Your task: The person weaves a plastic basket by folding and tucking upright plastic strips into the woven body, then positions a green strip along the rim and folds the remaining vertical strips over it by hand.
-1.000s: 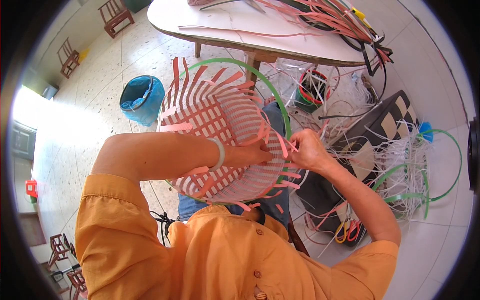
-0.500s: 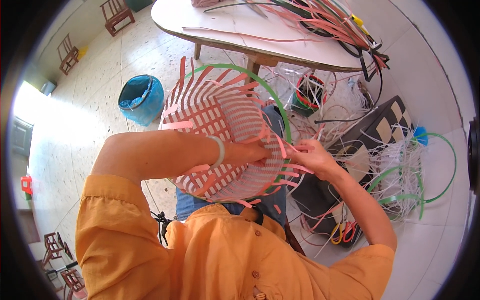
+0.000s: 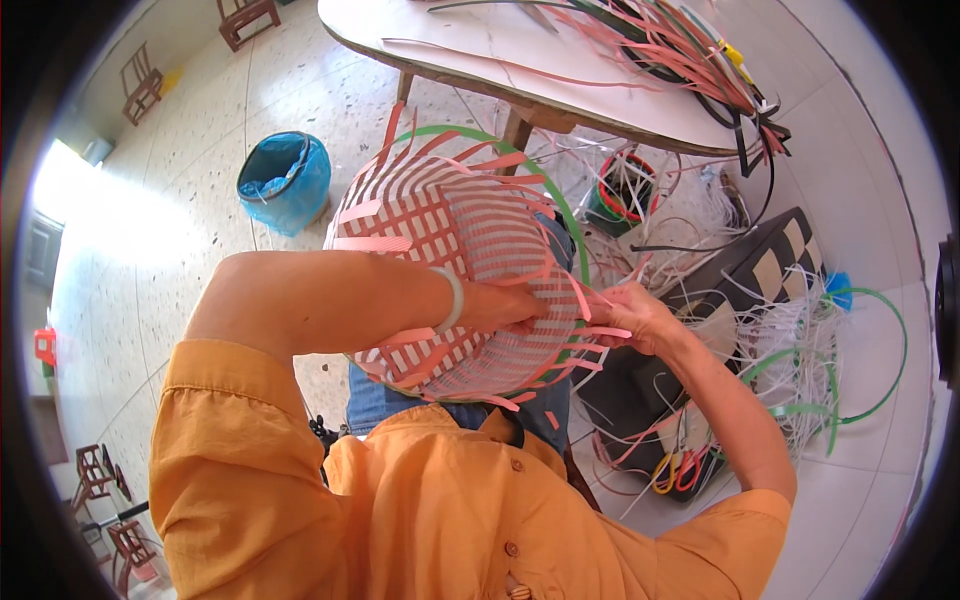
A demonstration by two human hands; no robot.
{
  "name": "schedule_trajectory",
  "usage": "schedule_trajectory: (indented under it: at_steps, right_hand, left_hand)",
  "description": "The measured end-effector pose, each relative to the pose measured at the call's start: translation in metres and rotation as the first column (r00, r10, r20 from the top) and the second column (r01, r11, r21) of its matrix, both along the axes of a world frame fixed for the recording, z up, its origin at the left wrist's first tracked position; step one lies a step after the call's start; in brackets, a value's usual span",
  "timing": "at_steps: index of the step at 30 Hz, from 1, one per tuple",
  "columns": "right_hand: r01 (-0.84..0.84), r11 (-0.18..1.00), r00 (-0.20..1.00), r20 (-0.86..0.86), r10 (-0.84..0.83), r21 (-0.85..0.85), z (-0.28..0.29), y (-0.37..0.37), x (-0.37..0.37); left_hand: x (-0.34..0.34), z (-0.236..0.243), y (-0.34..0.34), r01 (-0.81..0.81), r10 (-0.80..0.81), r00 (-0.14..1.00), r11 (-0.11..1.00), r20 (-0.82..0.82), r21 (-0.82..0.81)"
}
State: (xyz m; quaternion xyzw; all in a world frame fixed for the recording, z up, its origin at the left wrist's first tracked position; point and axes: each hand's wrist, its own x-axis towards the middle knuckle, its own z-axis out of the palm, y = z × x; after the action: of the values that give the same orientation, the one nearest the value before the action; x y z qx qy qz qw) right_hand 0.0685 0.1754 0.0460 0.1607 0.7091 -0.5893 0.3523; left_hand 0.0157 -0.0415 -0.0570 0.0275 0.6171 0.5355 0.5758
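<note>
A woven pink and white basket (image 3: 405,225) with loose pink strip ends and a green band (image 3: 565,208) rests tilted over my lap. My left hand (image 3: 505,305) reaches inside it, fingers curled against the striped right wall, partly hidden; a pale bangle (image 3: 452,300) circles that wrist. Just outside the right rim, my right hand (image 3: 632,318) pinches pink strip ends (image 3: 610,331) beside the green band. The exact contact at the fingertips is hard to make out.
A white table (image 3: 450,35) bears strip bundles (image 3: 680,75). A blue-lined bin (image 3: 282,185) stands left; a green bucket (image 3: 618,205) sits among scraps right. A dark checked cushion (image 3: 760,255), tangled strips (image 3: 785,350) and scissors (image 3: 672,470) lie right. Wooden chairs (image 3: 243,15) stand farther off.
My right hand has shifted slightly downward and right at the rim, still pinching. My left hand stays inside the basket. The whole view has shifted a little.
</note>
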Motion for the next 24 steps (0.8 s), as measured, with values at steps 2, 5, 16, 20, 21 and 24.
schedule_trajectory:
  at_steps: [2,5,16,20,21,24]
  right_hand:
    - [-0.022,0.997,1.000,0.001,0.022,-0.073,-0.002,0.004,-0.005]
    - [-0.029,0.998,0.999,0.015,0.030,-0.057,-0.001,0.002,-0.013]
    - [-0.223,0.928,0.937,-0.198,0.288,0.298,-0.004,0.000,0.001]
    - [-0.301,0.826,0.850,-0.258,0.459,0.476,0.002,-0.025,0.002]
    - [-0.286,0.829,0.855,-0.263,0.448,0.481,0.001,-0.023,0.006]
    - [-0.188,0.862,0.822,-0.405,0.400,0.470,-0.002,-0.021,0.017]
  left_hand:
    - [0.002,-0.001,0.003,-0.029,0.029,1.000,1.000,0.005,-0.008]
    - [0.007,-0.007,0.003,-0.082,0.082,0.996,0.996,-0.016,0.035]
    - [0.009,-0.011,0.009,-0.071,0.072,0.980,0.997,-0.185,0.012]
    - [0.000,-0.094,0.005,0.311,-0.195,0.513,0.950,-0.836,-0.030]
    - [-0.002,-0.067,0.009,0.324,-0.198,0.503,0.946,-0.841,-0.029]
    - [0.000,-0.001,0.016,0.600,-0.394,-0.415,0.560,-0.821,-0.572]
